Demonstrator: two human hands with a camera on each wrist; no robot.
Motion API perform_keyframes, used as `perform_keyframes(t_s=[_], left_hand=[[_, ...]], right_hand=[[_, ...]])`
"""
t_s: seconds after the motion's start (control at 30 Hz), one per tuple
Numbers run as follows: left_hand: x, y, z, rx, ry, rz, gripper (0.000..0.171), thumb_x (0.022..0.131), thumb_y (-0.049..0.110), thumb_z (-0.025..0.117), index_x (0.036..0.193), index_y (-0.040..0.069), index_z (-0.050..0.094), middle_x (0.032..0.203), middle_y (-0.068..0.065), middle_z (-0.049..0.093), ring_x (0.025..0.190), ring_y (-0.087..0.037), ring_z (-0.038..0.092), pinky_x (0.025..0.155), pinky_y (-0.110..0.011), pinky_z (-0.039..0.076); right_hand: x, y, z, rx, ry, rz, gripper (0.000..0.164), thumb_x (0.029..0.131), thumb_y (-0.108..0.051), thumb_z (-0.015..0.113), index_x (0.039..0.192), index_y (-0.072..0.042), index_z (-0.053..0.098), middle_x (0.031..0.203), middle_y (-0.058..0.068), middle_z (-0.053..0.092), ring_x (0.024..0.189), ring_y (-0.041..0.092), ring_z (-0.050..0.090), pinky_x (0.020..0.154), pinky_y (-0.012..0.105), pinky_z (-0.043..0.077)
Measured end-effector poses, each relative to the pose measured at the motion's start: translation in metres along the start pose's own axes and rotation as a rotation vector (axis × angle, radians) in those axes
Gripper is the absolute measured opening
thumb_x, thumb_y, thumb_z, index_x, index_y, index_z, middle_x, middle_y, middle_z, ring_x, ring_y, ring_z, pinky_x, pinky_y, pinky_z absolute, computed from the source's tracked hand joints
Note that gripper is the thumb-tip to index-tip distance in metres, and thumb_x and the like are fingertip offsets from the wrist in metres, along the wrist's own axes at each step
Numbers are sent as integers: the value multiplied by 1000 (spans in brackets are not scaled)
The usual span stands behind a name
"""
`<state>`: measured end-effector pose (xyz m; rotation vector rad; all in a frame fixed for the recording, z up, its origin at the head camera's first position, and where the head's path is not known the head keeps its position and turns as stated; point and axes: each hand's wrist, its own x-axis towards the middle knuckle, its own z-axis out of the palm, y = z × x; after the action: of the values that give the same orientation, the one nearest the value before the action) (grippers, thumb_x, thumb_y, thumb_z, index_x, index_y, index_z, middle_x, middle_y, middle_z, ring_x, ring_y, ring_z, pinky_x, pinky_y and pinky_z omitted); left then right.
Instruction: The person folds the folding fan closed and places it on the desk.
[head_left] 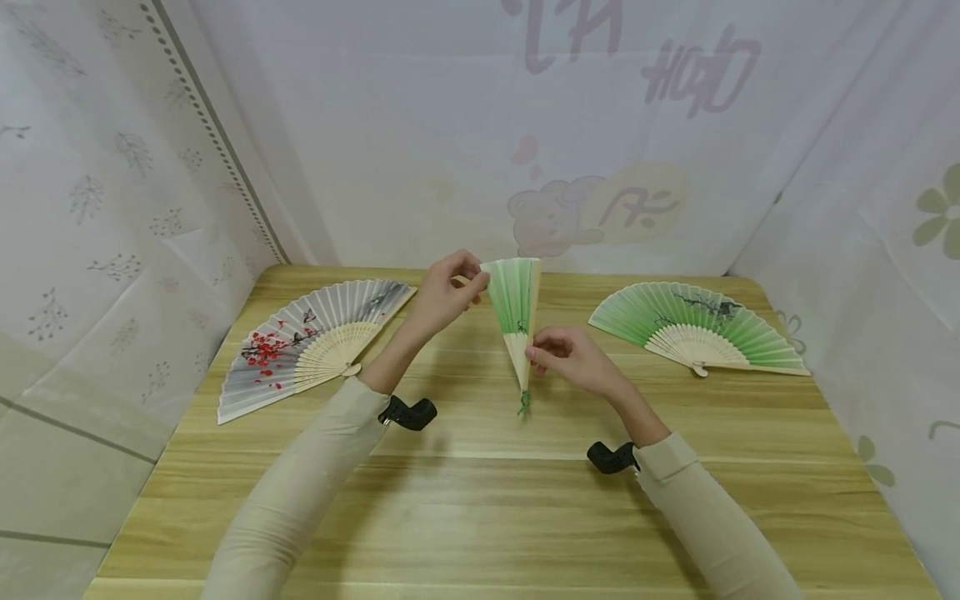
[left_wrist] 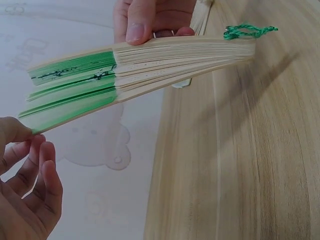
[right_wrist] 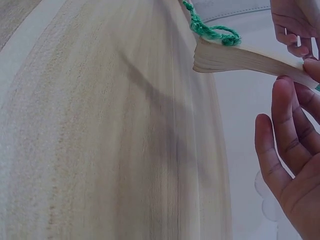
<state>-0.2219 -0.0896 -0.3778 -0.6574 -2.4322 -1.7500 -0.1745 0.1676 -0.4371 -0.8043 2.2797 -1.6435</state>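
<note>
A partly spread green folding fan [head_left: 513, 304] is held up over the middle of the table between both hands. My left hand [head_left: 448, 293] pinches the upper left corner of its outer leaf between thumb and fingertips. Lower down, my right hand [head_left: 573, 358] grips the bundled wooden ribs with thumb and index finger, its other fingers loosely spread in the right wrist view. At the narrow end of the fan hangs a knotted green cord [left_wrist: 247, 32]. Several pleats are still folded together in the left wrist view, with dark printed strokes on them.
On the left of the table [head_left: 480, 517] lies a spread grey fan [head_left: 322, 337] with red blossoms. A second green fan [head_left: 697, 325] lies spread on the right. A white printed curtain [head_left: 420, 150] stands behind. Black wrist mounts [head_left: 411, 413] stick out from the cuffs.
</note>
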Motion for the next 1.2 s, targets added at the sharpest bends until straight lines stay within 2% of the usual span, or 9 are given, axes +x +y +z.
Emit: perform_keyframes(t_s=[0.13, 0.2, 0.3, 0.43, 0.57, 0.73, 0.87, 1.03, 1.2], left_hand=[[-1, 1, 1, 21, 1, -14, 11, 103, 12, 61, 106, 1, 62, 91, -15, 65, 70, -25, 65, 58, -32, 51], [-1, 1, 2, 32, -3, -19, 11, 104, 12, 60, 107, 1, 61, 91, -15, 65, 69, -25, 66, 57, -30, 51], [-1, 1, 4, 47, -8, -21, 11, 104, 11, 59, 108, 2, 60, 91, -16, 65, 68, -25, 66, 56, -30, 51], [1, 1, 6, 57, 6, -11, 9, 104, 10, 58, 107, 2, 59, 89, -14, 65, 66, -25, 65, 56, -29, 51], [2, 1, 8, 58, 31, 7, 8, 103, 9, 59, 104, 1, 60, 87, -12, 65, 65, -24, 65, 56, -30, 52], [3, 0, 11, 48, 49, 28, 7, 102, 7, 58, 104, 0, 60, 86, -13, 66, 64, -25, 64, 55, -29, 52], [2, -2, 13, 25, 39, 10, 9, 104, 8, 57, 107, 0, 60, 90, -20, 66, 64, -25, 65, 54, -28, 52], [0, -2, 14, -6, -31, -43, 14, 107, 13, 53, 111, 2, 61, 100, -24, 65, 71, -27, 67, 59, -37, 54], [-2, -3, 17, 1, -71, -67, 11, 105, 14, 58, 108, 3, 60, 99, -18, 67, 72, -25, 67, 62, -37, 54]], right_hand=[[0, -10, 1, -14, -4, -14, 10, 100, 4, 62, 101, 11, 69, 80, 10, 67, 69, 24, 66, 65, 46, 54], [-2, -21, 2, -23, -2, -27, 9, 99, 7, 62, 99, 13, 68, 80, 10, 67, 68, 22, 66, 64, 40, 55], [-4, -34, 4, -51, 5, -43, 7, 98, 8, 62, 97, 13, 68, 80, 8, 66, 68, 19, 65, 64, 40, 56], [-5, -39, 7, -87, 20, -45, 7, 98, 6, 63, 96, 12, 68, 80, 6, 67, 68, 18, 65, 66, 55, 57], [-4, -41, 8, -98, 30, -51, 8, 98, 4, 65, 96, 11, 68, 78, 6, 67, 67, 18, 65, 64, 59, 55], [-3, -41, 7, -110, 31, -61, 8, 98, 3, 65, 95, 10, 69, 76, 4, 67, 65, 17, 65, 60, 52, 55], [-3, -42, 7, -98, 26, -54, 9, 98, 3, 64, 95, 10, 69, 77, 4, 68, 65, 16, 66, 62, 53, 55], [-2, -39, 7, -84, 15, -28, 10, 99, 3, 63, 94, 11, 68, 77, 4, 67, 66, 15, 65, 64, 57, 55], [1, -14, 9, -78, 29, -29, 10, 99, 4, 63, 94, 11, 68, 76, 5, 67, 65, 21, 65, 62, 58, 54]])
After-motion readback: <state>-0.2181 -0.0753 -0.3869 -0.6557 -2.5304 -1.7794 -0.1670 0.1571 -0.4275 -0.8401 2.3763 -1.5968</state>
